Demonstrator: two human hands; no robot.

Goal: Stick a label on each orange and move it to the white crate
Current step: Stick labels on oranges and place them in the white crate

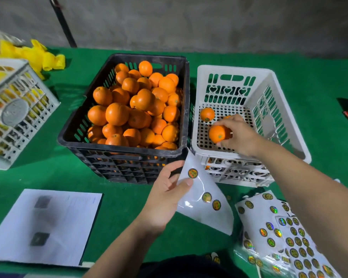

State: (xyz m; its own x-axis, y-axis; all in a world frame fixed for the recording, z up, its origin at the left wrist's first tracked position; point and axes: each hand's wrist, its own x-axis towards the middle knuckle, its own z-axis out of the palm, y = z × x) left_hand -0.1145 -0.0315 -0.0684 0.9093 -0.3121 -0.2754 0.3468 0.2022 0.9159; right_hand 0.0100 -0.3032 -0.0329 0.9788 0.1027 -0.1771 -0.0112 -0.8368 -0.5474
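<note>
Right hand (236,135) inside the white crate (285,121), fingers (227,125) curled round an orange (217,133) held low over the perforated floor, probably about to be set down beside a labelled orange (207,114) already lying at the crate's far left; no label visible on the held fruit's facing side, likely turned away or under the palm. Sliver of a third orange (227,117) peeking above the knuckles, mostly hidden. Left hand (165,199) in front of the crates, thumb and fingers pinching the edge of a glossy sticker sheet (205,205), kept lifted and curved, presumably so the next label peels off quickly; only three stickers left showing on it. Black crate (127,117) just left of the white one, sides touching or nearly so, heaped with unlabelled oranges (117,114) — short carry from source to destination. More sticker sheets (285,233) fanned out on the green surface (48,173) under the right forearm, partly covered by it and cut off at the lower edge. Printed paper (46,225) lower left, content blurred beyond reading. Another pale crate (14,113) at far left, cropped, with yellow contents hard to identify; yellow netting or bags (38,57) behind it. Red items at the right edge too cropped to name. Judging by the full black crate, task barely begun
</note>
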